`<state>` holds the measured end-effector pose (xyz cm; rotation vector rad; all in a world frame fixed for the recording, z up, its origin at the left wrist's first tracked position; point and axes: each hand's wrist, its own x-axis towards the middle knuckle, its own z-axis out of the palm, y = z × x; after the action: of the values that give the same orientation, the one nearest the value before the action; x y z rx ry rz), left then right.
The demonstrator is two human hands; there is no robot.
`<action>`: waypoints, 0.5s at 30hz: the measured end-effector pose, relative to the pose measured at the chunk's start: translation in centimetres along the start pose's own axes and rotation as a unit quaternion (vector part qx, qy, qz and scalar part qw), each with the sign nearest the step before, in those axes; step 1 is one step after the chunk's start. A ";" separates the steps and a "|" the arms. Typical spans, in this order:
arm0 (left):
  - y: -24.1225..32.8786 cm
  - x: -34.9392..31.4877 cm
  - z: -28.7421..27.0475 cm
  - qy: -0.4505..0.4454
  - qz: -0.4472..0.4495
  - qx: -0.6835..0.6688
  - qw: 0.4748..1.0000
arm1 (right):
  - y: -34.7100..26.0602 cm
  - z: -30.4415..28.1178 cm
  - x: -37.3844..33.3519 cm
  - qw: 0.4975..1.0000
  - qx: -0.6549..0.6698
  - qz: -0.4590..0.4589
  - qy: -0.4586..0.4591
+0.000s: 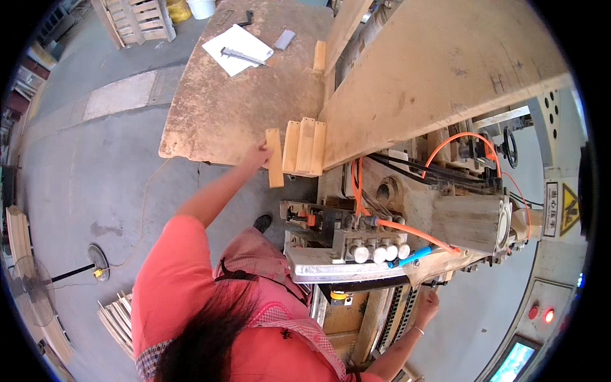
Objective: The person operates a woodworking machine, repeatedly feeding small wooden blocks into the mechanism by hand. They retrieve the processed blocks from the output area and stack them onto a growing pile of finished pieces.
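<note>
The fingers (264, 146) of the left hand (258, 155) grip a flat, pale wooden block (274, 167) at the near edge of a worn brown table (223, 114), beside similar pale wooden blocks (305, 146). The right hand (428, 308) is near a black, chain-like strip (405, 311), its grip unclear. Farther back, a grey metal caliper (244, 56) lies across a white paper sheet (247, 41).

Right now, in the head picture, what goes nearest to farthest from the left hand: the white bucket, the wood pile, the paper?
1. Wood pile, just right of the left hand.
2. Paper, farther up the table.
3. White bucket, past the table, near the top edge.
</note>
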<state>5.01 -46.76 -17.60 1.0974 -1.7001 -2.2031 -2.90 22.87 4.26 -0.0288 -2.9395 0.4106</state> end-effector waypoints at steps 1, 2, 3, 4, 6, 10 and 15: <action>0.0 2.3 0.2 -0.008 0.003 0.007 1.000 | -1.6 -0.5 -1.2 1.000 0.016 -0.003 -0.009; -0.3 4.2 0.4 -0.015 0.005 0.013 1.000 | -2.2 -0.8 -1.9 0.999 -0.003 0.011 -0.036; -0.7 6.0 1.6 0.006 -0.001 0.000 1.000 | -2.4 -1.6 -3.2 0.997 -0.027 0.033 -0.060; -1.1 7.5 2.7 0.029 -0.007 -0.012 0.999 | -2.4 -2.3 -4.2 0.994 -0.049 0.054 -0.085; -2.8 10.2 3.5 0.055 -0.001 -0.006 0.998 | -1.4 -3.1 -5.7 0.995 -0.048 0.029 -0.083; -6.2 12.4 3.4 0.084 0.016 0.091 0.992 | -2.2 -3.9 -8.6 0.988 -0.040 0.086 -0.123; -6.1 12.7 3.7 0.091 -0.013 0.241 0.966 | 0.9 -3.7 -12.8 0.991 -0.010 0.097 -0.096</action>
<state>-4.60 -48.47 -28.43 1.3778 -2.2015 -1.6709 10.36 24.17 5.35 -0.2953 -3.1438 0.4322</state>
